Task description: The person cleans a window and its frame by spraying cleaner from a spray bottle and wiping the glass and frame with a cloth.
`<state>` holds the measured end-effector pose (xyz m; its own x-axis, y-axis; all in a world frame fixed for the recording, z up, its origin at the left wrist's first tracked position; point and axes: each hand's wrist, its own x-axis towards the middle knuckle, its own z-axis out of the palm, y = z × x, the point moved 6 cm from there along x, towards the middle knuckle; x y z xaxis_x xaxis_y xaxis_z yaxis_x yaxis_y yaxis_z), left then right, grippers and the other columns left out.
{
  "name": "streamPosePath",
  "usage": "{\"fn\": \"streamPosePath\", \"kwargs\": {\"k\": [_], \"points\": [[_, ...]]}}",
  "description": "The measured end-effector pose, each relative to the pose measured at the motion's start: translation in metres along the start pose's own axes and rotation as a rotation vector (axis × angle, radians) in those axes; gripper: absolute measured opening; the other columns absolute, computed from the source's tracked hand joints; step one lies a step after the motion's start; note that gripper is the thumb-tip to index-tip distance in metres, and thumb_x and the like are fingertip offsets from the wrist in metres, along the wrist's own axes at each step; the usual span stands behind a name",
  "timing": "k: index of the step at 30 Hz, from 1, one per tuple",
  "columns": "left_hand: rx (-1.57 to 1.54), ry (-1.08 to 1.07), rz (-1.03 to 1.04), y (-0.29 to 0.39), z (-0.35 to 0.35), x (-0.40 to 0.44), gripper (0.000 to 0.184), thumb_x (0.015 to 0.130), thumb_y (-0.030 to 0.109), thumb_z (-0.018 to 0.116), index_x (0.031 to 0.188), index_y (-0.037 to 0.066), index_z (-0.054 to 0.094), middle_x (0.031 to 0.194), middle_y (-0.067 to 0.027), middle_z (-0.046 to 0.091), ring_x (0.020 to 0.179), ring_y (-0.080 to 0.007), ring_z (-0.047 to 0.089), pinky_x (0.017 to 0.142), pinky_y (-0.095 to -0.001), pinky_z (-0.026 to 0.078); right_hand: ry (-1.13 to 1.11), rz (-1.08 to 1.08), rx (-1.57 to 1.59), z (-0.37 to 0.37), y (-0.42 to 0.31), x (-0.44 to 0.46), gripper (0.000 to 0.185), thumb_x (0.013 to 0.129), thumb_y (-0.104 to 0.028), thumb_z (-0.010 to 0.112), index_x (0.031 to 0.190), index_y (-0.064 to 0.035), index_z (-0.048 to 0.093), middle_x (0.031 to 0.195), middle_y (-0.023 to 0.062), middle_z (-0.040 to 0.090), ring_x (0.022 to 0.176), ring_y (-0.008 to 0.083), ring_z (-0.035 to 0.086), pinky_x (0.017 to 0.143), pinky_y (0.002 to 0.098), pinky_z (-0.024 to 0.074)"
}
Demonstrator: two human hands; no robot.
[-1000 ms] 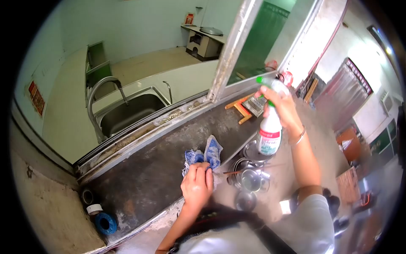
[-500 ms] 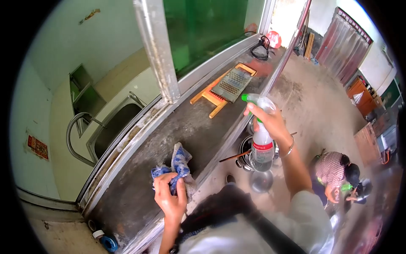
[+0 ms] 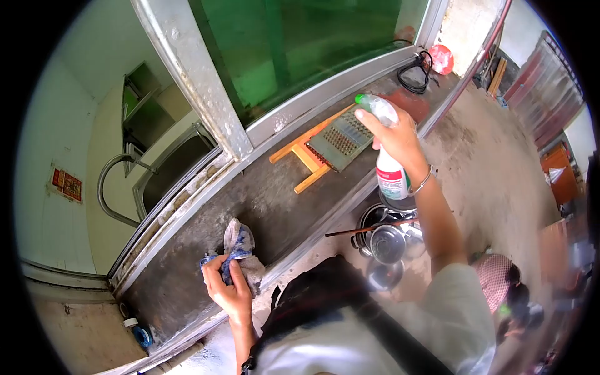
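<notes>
In my left hand (image 3: 230, 292) is a crumpled blue-and-white cloth (image 3: 239, 240), pinched between thumb and fingers just over the dark sill (image 3: 187, 262). My right hand (image 3: 405, 145) wraps round the neck of a spray bottle (image 3: 391, 178) with a green nozzle and a red-and-white label. The bottle is upright above the sill's outer edge, its nozzle facing the sliding window (image 3: 300, 56). Whitish wet spots (image 3: 279, 122) show on the window's lower metal frame. Below the nozzle lies a grater (image 3: 340, 142) on a wooden frame.
A coiled black cable (image 3: 414, 75) and a red round object (image 3: 441, 59) lie at the sill's far end. Tape rolls (image 3: 142, 337) sit at the near end. Metal pots (image 3: 387, 244) stand below on the right. Another person (image 3: 497, 281) crouches at lower right. A sink faucet (image 3: 103, 187) is beyond the opening.
Whitish wet spots have appeared on the lower window frame. My view has shifted and turned. The cloth and the spray bottle stay in my hands.
</notes>
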<state>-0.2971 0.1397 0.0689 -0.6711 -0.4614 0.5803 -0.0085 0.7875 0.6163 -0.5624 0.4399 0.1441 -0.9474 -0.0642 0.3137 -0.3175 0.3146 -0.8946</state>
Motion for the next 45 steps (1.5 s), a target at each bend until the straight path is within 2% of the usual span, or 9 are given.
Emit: {"fn": "streamPosePath", "kwargs": {"k": [7, 15, 20, 24, 27, 32, 35, 38, 45], "points": [[0.066, 0.056, -0.025, 0.005, 0.004, 0.001, 0.009, 0.084, 0.0, 0.059, 0.091, -0.004, 0.058, 0.086, -0.0166, 0.058, 0.079, -0.033, 0.055, 0.075, -0.0397, 0.044, 0.098, 0.115, -0.051, -0.044, 0.046, 0.04, 0.037, 0.082, -0.036, 0.072, 0.103, -0.0053, 0.07, 0.067, 0.0014, 0.063, 0.047, 0.0079, 0.055, 0.044, 0.024, 0.0455], [0.151, 0.13, -0.081, 0.007, 0.007, -0.004, 0.01, 0.088, 0.005, 0.058, 0.093, -0.004, 0.058, 0.085, -0.016, 0.057, 0.078, -0.0314, 0.054, 0.075, -0.0404, 0.043, 0.282, 0.133, -0.06, -0.11, 0.084, 0.082, 0.041, 0.081, -0.038, 0.073, 0.102, -0.0038, 0.07, 0.068, 0.0032, 0.063, 0.045, 0.01, 0.055, 0.044, 0.025, 0.0439], [0.207, 0.152, -0.145, 0.009, 0.01, -0.007, 0.014, 0.09, 0.009, 0.058, 0.097, -0.004, 0.059, 0.09, -0.0156, 0.059, 0.083, -0.0289, 0.056, 0.079, -0.038, 0.044, 0.385, 0.135, 0.066, -0.15, 0.11, 0.115, 0.042, 0.081, -0.039, 0.074, 0.094, 0.0011, 0.069, 0.066, 0.0052, 0.063, 0.042, 0.0108, 0.054, 0.041, 0.0269, 0.0412], [0.262, 0.208, -0.144, 0.01, 0.013, -0.009, 0.016, 0.091, 0.011, 0.058, 0.098, -0.003, 0.06, 0.092, -0.0157, 0.06, 0.084, -0.0293, 0.057, 0.079, -0.0388, 0.045, 0.442, 0.18, 0.045, -0.18, 0.124, 0.138, 0.04, 0.082, -0.04, 0.073, 0.095, -0.0023, 0.067, 0.07, 0.0035, 0.062, 0.041, 0.0099, 0.051, 0.038, 0.0253, 0.0397], [0.294, 0.254, -0.106, 0.017, 0.017, -0.008, 0.013, 0.091, 0.008, 0.057, 0.094, -0.004, 0.058, 0.086, -0.016, 0.056, 0.079, -0.0316, 0.054, 0.075, -0.0403, 0.044, 0.458, 0.14, 0.02, -0.2, 0.128, 0.153, 0.04, 0.082, -0.04, 0.073, 0.095, -0.0022, 0.067, 0.071, 0.0035, 0.062, 0.041, 0.01, 0.051, 0.038, 0.0249, 0.0397], [0.397, 0.274, -0.103, 0.016, 0.02, -0.009, 0.015, 0.092, 0.012, 0.056, 0.096, -0.003, 0.058, 0.087, -0.0168, 0.057, 0.079, -0.0336, 0.055, 0.074, -0.0424, 0.044, 0.473, 0.125, 0.022, -0.226, 0.139, 0.182, 0.043, 0.08, -0.042, 0.073, 0.084, 0.0007, 0.068, 0.067, 0.0054, 0.064, 0.042, 0.0129, 0.055, 0.04, 0.029, 0.0437], [0.421, 0.287, -0.108, 0.015, 0.02, -0.011, 0.016, 0.092, 0.012, 0.056, 0.096, -0.003, 0.058, 0.088, -0.0168, 0.057, 0.08, -0.034, 0.056, 0.075, -0.0427, 0.044, 0.476, 0.184, -0.016, -0.232, 0.145, 0.193, 0.043, 0.082, -0.042, 0.071, 0.094, -0.001, 0.067, 0.072, 0.0053, 0.062, 0.043, 0.0111, 0.053, 0.04, 0.0269, 0.0405], [0.446, 0.301, -0.115, 0.016, 0.021, -0.012, 0.016, 0.092, 0.013, 0.056, 0.097, -0.002, 0.058, 0.089, -0.0168, 0.058, 0.082, -0.0343, 0.056, 0.075, -0.0429, 0.044, 0.477, 0.177, -0.018, -0.238, 0.158, 0.204, 0.043, 0.08, -0.041, 0.073, 0.085, 0.001, 0.068, 0.066, 0.0062, 0.063, 0.042, 0.0137, 0.056, 0.042, 0.0298, 0.0449], [0.46, 0.322, -0.127, 0.013, 0.022, -0.014, 0.016, 0.092, 0.013, 0.056, 0.097, -0.002, 0.058, 0.09, -0.0168, 0.058, 0.083, -0.0341, 0.057, 0.076, -0.0428, 0.044, 0.458, 0.135, -0.109, -0.24, 0.166, 0.216, 0.043, 0.079, -0.04, 0.074, 0.093, 0.0007, 0.068, 0.066, 0.0077, 0.063, 0.042, 0.0143, 0.055, 0.043, 0.0299, 0.0448]]}}
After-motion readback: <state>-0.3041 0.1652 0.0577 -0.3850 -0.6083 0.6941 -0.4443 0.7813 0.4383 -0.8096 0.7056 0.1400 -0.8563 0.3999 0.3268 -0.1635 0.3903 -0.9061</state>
